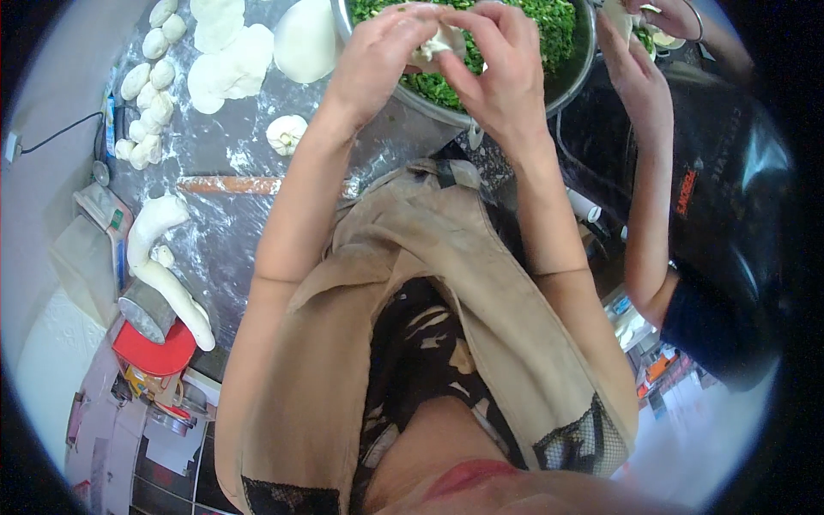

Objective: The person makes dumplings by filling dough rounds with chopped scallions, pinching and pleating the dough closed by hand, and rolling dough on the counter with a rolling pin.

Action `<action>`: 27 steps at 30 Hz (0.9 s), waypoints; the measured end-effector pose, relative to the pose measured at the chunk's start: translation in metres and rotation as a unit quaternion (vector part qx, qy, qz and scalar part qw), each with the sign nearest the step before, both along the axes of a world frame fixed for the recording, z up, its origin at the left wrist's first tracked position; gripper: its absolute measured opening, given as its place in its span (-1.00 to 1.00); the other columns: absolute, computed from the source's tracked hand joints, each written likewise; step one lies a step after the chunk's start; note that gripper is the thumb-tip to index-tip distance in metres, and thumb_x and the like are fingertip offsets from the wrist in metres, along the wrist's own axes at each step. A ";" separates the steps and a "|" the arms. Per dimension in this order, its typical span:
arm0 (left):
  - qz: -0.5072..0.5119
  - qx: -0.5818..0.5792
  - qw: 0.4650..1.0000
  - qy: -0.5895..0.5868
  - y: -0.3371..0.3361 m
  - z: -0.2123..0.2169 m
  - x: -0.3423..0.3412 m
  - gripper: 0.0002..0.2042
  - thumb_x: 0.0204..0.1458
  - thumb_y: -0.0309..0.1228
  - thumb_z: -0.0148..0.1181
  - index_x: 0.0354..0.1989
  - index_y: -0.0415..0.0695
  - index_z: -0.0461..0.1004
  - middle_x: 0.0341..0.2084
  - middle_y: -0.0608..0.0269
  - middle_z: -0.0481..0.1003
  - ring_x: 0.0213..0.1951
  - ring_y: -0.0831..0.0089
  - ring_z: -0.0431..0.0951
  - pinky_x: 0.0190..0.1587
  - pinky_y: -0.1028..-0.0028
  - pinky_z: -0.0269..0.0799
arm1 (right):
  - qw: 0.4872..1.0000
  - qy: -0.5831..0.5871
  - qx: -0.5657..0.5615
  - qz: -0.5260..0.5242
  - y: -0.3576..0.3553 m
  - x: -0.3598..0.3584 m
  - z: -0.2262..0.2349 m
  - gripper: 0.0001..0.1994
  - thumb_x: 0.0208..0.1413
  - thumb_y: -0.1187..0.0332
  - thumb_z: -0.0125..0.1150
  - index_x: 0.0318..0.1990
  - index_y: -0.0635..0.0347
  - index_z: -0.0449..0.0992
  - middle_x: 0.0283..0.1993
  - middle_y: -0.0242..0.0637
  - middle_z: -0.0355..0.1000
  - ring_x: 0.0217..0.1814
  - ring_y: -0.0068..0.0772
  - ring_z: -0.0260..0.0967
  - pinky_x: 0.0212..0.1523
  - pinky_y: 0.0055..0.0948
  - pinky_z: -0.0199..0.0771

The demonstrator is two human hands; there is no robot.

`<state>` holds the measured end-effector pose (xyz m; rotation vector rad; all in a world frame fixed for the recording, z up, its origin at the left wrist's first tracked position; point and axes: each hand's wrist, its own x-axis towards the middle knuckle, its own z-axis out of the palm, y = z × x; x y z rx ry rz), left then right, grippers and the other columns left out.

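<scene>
Your left hand (371, 69) and right hand (508, 81) are pinching the dough wrapper (436, 50) between them, up over the far bowl (573, 77) of chopped greens (558, 26)! Its visible part runs left to right; which way it opens, I can't tell.

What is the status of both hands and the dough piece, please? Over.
Left hand and right hand: both gripping dough piece. Dough piece: held above chopped greens in metal bowl. Co-worker's hand: right of bowl, not blocking.
</scene>
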<state>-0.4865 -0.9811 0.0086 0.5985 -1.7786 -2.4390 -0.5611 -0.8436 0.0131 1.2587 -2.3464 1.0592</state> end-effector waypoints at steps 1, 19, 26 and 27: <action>-0.033 -0.021 0.999 0.007 0.000 0.011 -0.003 -0.65 0.05 -0.35 -0.04 0.01 -0.19 0.41 -0.16 0.23 0.46 -0.16 0.50 0.47 -0.18 0.47 0.49 | 1.000 0.018 0.015 0.021 0.000 -0.008 -0.005 -0.87 -0.21 0.44 0.26 -0.41 0.16 0.51 -0.37 -0.33 0.34 -0.26 -0.21 0.28 -0.23 -0.29 0.30; 0.056 0.187 0.980 0.042 0.041 -0.020 -0.017 -0.64 0.12 -0.21 -0.12 -0.01 -0.18 0.32 -0.21 0.16 0.45 -0.19 0.31 0.51 -0.14 0.24 0.52 | 0.898 -0.362 -0.240 -0.073 0.026 0.020 -0.027 -0.87 -0.06 0.48 0.24 -0.32 0.30 0.51 -0.15 -0.21 0.43 -0.15 -0.48 0.41 -0.26 -0.54 0.48; 0.028 0.243 0.970 0.013 0.053 -0.015 -0.015 -0.59 0.15 -0.05 -0.22 -0.18 -0.17 0.35 -0.20 0.11 0.46 -0.20 0.29 0.51 -0.17 0.15 0.49 | 0.917 -0.321 -0.213 -0.106 0.038 0.030 -0.020 -0.87 -0.07 0.50 0.22 -0.32 0.29 0.51 -0.16 -0.17 0.43 -0.17 -0.43 0.43 -0.24 -0.51 0.51; 0.020 0.221 0.975 0.033 0.055 -0.015 -0.011 -0.60 0.16 -0.08 -0.24 -0.16 -0.18 0.35 -0.19 0.10 0.46 -0.20 0.28 0.51 -0.16 0.16 0.49 | 0.918 -0.309 -0.225 -0.104 0.039 0.031 -0.021 -0.86 -0.08 0.50 0.22 -0.32 0.29 0.51 -0.16 -0.18 0.44 -0.17 -0.42 0.44 -0.24 -0.51 0.51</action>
